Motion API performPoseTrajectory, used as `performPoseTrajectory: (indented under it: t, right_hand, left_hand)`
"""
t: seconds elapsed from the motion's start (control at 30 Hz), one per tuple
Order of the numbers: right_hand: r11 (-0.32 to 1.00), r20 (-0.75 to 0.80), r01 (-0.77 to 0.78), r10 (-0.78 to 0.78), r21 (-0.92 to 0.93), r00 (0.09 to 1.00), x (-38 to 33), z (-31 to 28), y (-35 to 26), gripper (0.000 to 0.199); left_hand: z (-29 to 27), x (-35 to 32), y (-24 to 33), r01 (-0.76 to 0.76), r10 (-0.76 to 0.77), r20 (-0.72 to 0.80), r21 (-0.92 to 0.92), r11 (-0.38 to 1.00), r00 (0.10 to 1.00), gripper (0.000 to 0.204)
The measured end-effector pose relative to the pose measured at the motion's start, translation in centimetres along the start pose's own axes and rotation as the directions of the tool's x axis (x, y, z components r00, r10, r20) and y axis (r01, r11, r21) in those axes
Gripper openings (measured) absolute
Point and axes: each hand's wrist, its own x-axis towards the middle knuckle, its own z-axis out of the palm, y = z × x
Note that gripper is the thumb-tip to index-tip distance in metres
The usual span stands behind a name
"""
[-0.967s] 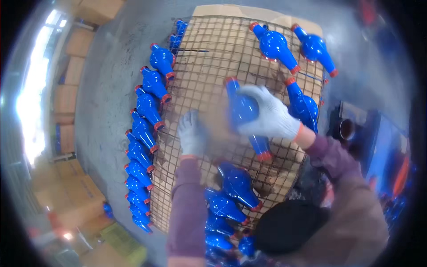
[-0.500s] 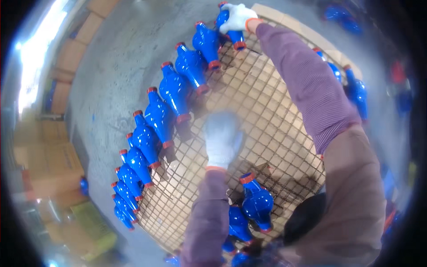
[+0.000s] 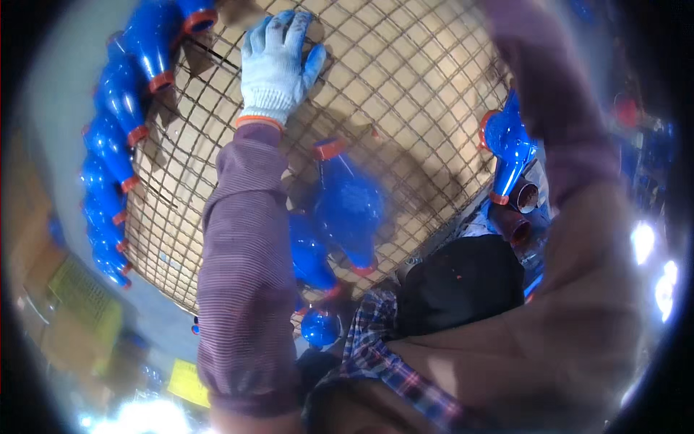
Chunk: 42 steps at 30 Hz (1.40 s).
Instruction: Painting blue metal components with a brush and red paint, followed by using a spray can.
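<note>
My left hand (image 3: 277, 64), in a white knit glove with an orange cuff, lies flat with fingers spread on a wire mesh rack (image 3: 405, 87) over a wooden board. My right arm in a purple sleeve (image 3: 549, 108) reaches up past the top edge, so my right hand is out of sight. Blue flared pipe fittings with orange rims (image 3: 119, 108) line the rack's left edge in a row. Two more blue fittings (image 3: 350, 206) lie on the mesh just below my left forearm, and another blue fitting (image 3: 510, 148) sits at the rack's right edge.
A grey concrete floor (image 3: 50, 94) runs along the left. Brown pipe ends (image 3: 517, 217) show beside the right fitting. A yellow-green crate (image 3: 79, 296) and a yellow label (image 3: 189, 382) lie at lower left. My dark cap and plaid shirt (image 3: 390, 362) fill the lower middle.
The view has swung closer to the rack. My right hand, which carried a blue fitting to the far corner, has gone out of frame. My left hand stays pressed on the mesh.
</note>
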Motion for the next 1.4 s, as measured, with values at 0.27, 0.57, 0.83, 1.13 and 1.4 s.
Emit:
performPoseTrajectory:
  t: [0.27,0.57,0.83,1.13,1.4]
  right_hand:
    - [0.907,0.411,-0.363,0.254,0.212,0.876,-27.4,-2.7,-25.0,0.068]
    - [0.909,0.363,-0.414,0.367,0.057,0.856,-28.1,0.6,-27.4,0.079]
    - [0.973,0.389,-0.227,0.198,0.03,0.9,-27.9,1.0,-27.3,0.06]
    - [0.741,0.515,-0.657,0.513,0.14,0.687,-22.5,-6.1,-18.2,0.075]
    - [0.775,-0.065,-0.612,0.611,-0.154,0.789,-4.0,-5.6,2.5,0.08]
  left_hand:
    - [0.1,-0.1,-0.2,-0.043,0.042,0.021,0.026,0.999,0.999,0.058]
    - [-2.1,0.7,0.0,-0.08,0.046,0.295,0.104,0.991,0.954,0.065]
    - [-3.7,3.4,0.1,-0.069,0.041,0.317,0.076,0.995,0.947,0.053]
    - [1.1,3.7,0.0,-0.066,0.061,0.069,0.067,0.996,0.996,0.065]
    - [-2.1,5.3,1.3,0.05,-0.027,0.195,-0.112,0.992,0.98,0.065]
